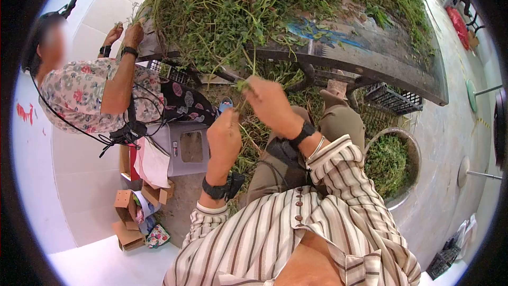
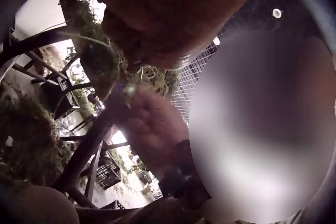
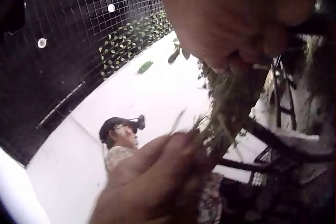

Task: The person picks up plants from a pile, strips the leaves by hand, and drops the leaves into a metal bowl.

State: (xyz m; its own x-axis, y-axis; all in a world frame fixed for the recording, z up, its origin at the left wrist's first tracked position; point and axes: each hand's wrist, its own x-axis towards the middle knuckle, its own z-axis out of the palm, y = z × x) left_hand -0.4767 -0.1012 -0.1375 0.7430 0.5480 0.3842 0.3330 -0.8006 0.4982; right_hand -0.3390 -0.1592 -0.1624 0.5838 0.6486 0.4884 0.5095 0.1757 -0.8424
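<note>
Head view shows no brand, label or writing that can be read anywhere. Both hands meet just below the near edge of the table, which is heaped with green leafy stems. The right hand has its fingertips closed in a pinch on a small green sprig, held up in front of the table edge. The left hand sits just below and beside it, fingers curled toward the same sprig; the right wrist view shows its fingers gripping a bundle of stems, though that picture is blurred and I may misjudge how tightly. A metal basin with picked greens stands near the person's right knee, well apart from the hands. Black plastic crates lie under the table. A second person in a floral top works at the table's far left corner, with a grey box between the two. Open floor lies to the right of the basin.
</note>
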